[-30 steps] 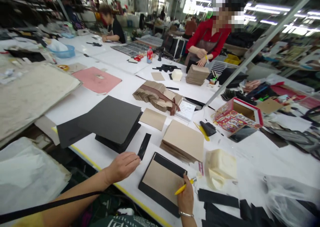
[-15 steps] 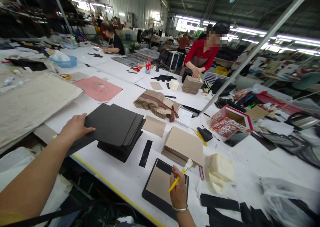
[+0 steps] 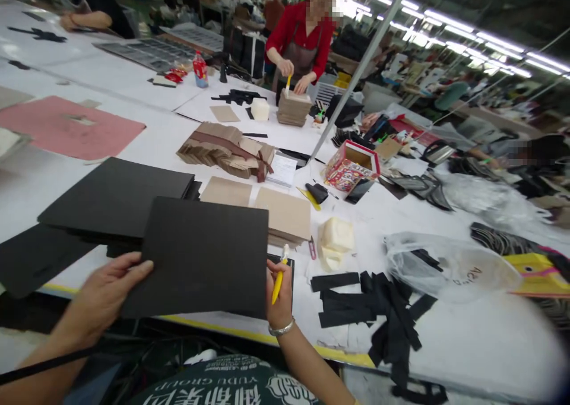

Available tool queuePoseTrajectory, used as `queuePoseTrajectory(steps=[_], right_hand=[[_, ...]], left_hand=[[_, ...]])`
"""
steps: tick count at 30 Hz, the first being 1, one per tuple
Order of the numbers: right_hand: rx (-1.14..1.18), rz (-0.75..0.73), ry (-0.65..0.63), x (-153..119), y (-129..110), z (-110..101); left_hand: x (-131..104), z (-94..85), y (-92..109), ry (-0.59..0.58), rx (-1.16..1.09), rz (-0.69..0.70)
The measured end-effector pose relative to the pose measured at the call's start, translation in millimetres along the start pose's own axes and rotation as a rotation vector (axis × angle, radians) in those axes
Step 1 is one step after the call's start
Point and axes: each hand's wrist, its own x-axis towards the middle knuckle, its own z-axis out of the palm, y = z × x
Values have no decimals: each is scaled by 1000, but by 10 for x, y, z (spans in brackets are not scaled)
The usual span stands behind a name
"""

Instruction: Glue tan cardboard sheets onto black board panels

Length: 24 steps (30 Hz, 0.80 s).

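Observation:
My left hand [image 3: 107,289] is closed on the left edge of a black sheet [image 3: 205,259], which is raised and tilted over the table's front edge. At the sheet's right edge is my right hand [image 3: 279,304], with a yellow-handled brush [image 3: 276,289] in its fingers, white-tipped bristles upward. Those fingers also appear to touch the sheet, but their tips are partly hidden. Behind the sheet, a stack of black sheets [image 3: 120,194] lies to the left and a stack of beige boards [image 3: 285,212] to the right. A dark-edged piece under the sheet is mostly covered.
A cream plastic container [image 3: 341,239], black strips [image 3: 347,307] and a clear plastic bag [image 3: 445,262] lie to the right. Farther back are fanned beige pieces [image 3: 218,146], a red patterned box [image 3: 351,167] and a slanting metal pole [image 3: 363,72]. Across the table, a person in red brushes a stack.
My left hand has brought one black sheet from the stack rightward, over the board piece. My right hand has come up to the sheet's edge, still holding the brush. The view has turned right.

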Motion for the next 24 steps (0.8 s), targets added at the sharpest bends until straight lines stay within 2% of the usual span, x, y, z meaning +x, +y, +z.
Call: queuePoseTrajectory(steps=[2,4,7,9,11,14,19,22,24], right_hand=[[-90,61,110,-11,203,-268],[-196,99,206,-14,441,-541],[-301,158,269,-20,757,-865],[-380,178,229,-33,919,-1000],[-515,159,150,-52,1055,-1077],[-722,78,42,-70,1242,-1118],[-896,-74,5,-64,1477,-1103],[-945,-137,5,-51,1494,-1133],[-983,-185,5,-11,1401,-1216]], left_hand=[[-26,461,-276,-236,-26,2],[17,845,-585,-382,-9,19],[148,1240,-1008,-443,111,16],[243,1403,-1211,-465,192,50],[323,1513,-1338,-453,302,141],[398,1615,-1417,-366,534,279],[423,1685,-1451,-311,756,316],[436,1700,-1480,-312,833,399],[448,1704,-1471,-289,871,461]])
